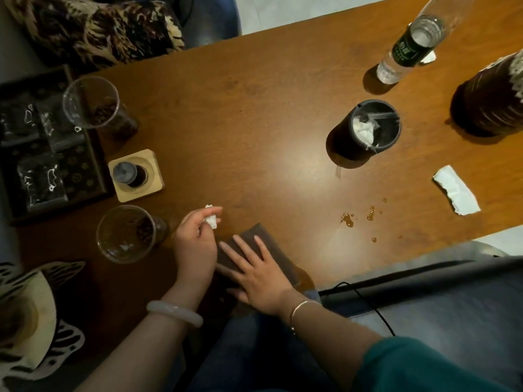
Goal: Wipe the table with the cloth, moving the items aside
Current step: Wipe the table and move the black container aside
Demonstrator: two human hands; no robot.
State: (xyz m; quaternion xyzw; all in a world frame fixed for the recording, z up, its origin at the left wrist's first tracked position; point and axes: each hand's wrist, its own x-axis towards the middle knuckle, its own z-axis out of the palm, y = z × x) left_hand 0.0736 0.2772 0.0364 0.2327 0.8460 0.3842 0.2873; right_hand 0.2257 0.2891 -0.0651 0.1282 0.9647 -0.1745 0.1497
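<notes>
A dark brown cloth (261, 236) lies flat on the wooden table (254, 123) near its front edge. My right hand (254, 270) rests palm down on the cloth with fingers spread. My left hand (195, 239) hovers just left of the cloth, pinching a small crumpled white paper scrap (211, 219). Brown liquid drops (359, 217) spot the table to the right of the cloth.
Two clear plastic cups (124, 234) (92, 101) with coffee beans stand at the left, beside a wooden coaster with a small dark bottle (135, 175) and a dark tray (48, 142). A black bin with tissue (368, 128), a water bottle (407, 49), a dark jar (489, 100) and a torn tissue (455, 190) sit right.
</notes>
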